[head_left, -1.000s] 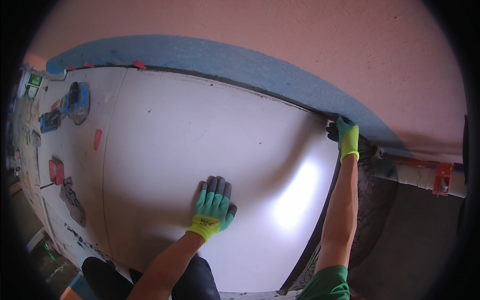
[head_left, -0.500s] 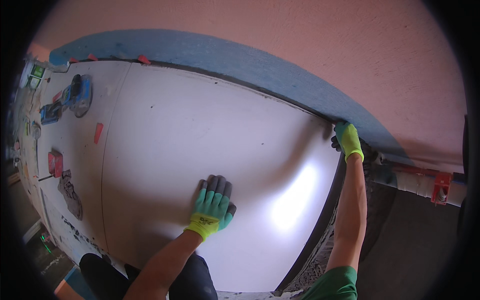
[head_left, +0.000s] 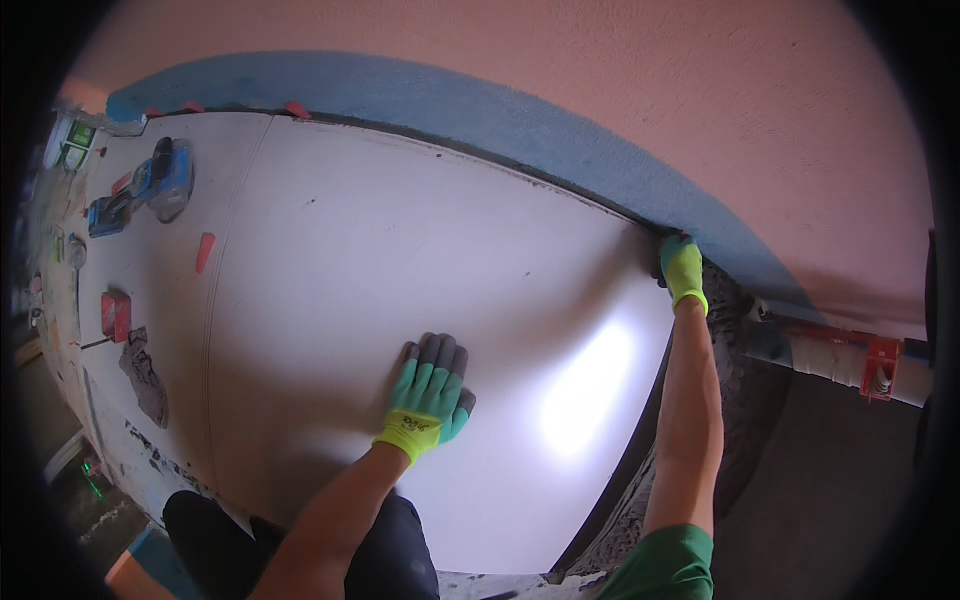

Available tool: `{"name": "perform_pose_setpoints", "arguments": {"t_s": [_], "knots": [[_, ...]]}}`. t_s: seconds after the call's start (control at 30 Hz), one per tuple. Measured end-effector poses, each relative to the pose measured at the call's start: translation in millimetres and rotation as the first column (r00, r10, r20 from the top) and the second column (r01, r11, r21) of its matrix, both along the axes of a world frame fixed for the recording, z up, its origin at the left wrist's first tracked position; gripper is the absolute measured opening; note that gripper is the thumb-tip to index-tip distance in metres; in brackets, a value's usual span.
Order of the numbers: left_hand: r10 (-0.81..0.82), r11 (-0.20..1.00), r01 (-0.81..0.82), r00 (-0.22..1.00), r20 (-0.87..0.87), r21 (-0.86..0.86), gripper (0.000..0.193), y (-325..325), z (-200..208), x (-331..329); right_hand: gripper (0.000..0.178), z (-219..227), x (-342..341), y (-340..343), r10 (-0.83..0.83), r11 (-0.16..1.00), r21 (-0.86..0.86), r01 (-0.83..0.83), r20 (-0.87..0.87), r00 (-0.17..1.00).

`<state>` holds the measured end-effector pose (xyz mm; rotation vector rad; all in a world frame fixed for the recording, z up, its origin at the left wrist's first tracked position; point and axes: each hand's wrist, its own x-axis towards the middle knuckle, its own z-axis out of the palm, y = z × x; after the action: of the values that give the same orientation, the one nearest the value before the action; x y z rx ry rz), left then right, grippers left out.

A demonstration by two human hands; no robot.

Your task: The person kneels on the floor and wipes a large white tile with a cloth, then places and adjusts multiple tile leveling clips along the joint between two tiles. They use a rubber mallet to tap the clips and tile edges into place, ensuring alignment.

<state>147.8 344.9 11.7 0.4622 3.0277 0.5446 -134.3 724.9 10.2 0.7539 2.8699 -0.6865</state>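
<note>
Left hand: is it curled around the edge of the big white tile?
No, the left hand lies flat on the face of the big white tile, well inside its edges.

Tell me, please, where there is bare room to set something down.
The large slab lies mostly bare between the left hand and the blue wall band, short of the right hand. The left slab is crowded: blue tool, red wedge, red block, grey cloth.
</note>
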Motion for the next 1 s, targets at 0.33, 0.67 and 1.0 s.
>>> {"name": "perform_pose_setpoints", "arguments": {"t_s": [0.33,0.67,1.0], "knots": [[0.064,0.985,-0.044,0.991,-0.118,0.167,0.061,2,-6,3,0.016,4,361,-241,-0.332,0.5,-0.813,0.297,0.137,0.933],[-0.046,0.964,0.055,0.998,-0.04,0.26,0.066,-15,-15,5,0.025,10,382,-284,-0.109,0.554,-0.795,0.247,0.225,0.968],[0.16,0.977,-0.15,0.986,-0.056,0.153,0.052,-220,-3,250,0.03,-33,380,-259,-0.142,0.598,-0.764,0.243,0.198,0.97]]}}
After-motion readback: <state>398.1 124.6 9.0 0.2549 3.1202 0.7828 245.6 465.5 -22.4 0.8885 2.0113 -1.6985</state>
